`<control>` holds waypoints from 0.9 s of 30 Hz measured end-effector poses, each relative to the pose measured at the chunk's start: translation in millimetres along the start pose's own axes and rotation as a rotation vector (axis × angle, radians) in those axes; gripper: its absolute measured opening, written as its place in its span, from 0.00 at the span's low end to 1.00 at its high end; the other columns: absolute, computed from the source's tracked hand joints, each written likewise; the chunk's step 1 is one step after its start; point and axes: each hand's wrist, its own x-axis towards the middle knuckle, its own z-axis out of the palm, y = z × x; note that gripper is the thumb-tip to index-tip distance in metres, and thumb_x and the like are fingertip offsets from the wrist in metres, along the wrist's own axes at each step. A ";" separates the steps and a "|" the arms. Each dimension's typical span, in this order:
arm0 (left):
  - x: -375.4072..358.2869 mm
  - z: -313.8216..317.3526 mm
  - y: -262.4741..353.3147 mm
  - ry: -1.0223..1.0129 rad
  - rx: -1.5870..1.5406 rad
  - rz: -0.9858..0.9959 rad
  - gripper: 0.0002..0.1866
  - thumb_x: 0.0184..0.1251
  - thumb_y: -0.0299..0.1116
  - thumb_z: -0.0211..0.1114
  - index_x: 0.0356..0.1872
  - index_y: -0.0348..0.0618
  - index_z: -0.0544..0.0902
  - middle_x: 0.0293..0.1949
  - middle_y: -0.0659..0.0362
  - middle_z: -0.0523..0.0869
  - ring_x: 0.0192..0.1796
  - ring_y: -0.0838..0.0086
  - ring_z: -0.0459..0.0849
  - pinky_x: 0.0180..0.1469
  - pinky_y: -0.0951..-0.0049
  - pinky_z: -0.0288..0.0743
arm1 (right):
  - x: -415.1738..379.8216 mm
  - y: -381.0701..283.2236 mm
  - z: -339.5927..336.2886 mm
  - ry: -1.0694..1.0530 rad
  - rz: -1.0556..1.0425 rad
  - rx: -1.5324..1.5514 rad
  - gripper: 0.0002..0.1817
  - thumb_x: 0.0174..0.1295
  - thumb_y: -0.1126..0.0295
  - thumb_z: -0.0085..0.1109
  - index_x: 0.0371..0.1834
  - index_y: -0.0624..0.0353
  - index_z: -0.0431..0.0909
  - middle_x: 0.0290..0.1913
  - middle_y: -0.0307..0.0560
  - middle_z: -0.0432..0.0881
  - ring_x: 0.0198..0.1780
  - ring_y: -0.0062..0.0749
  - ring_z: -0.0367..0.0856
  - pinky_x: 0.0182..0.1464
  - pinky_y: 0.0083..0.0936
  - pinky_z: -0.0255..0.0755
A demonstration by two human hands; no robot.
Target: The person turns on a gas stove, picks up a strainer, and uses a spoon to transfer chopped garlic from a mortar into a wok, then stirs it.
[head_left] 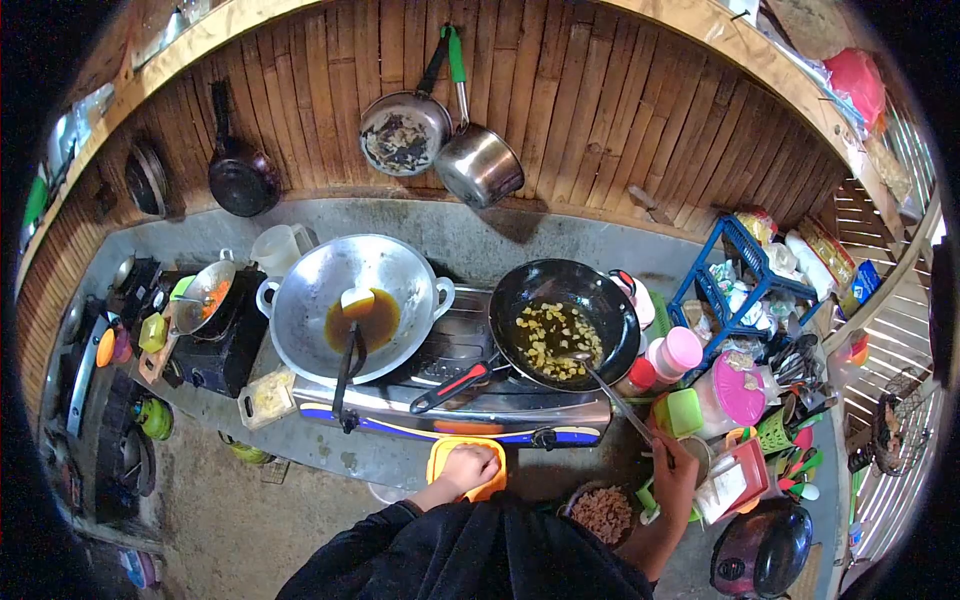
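My left hand (468,468) is closed on an orange plastic container (443,457) held at the front edge of the two-burner stove (455,408). My right hand (676,470) grips the handle of a long metal spatula (610,393), whose tip rests in a black wok (565,322) of yellowish chopped pieces frying on the right burner. A large silver wok (310,290) with dark oil and a ladle sits on the left burner.
A bowl of brown minced food (604,513) sits near my right elbow. Coloured plastic jars, a blue rack (742,280) and a rice cooker (765,548) crowd the right. A second small stove with a pan (205,296) stands left. Pans hang on the bamboo wall.
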 end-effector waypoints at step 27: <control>1.1 0.0 1.7 0.067 -0.042 0.017 0.13 0.56 0.40 0.57 0.19 0.42 0.75 0.22 0.51 0.80 0.27 0.55 0.80 0.32 0.56 0.73 | 23.4 23.4 79.3 -0.212 0.014 0.148 0.19 0.62 0.70 0.51 0.54 0.68 0.72 0.50 0.62 0.79 0.52 0.41 0.79 0.54 0.28 0.69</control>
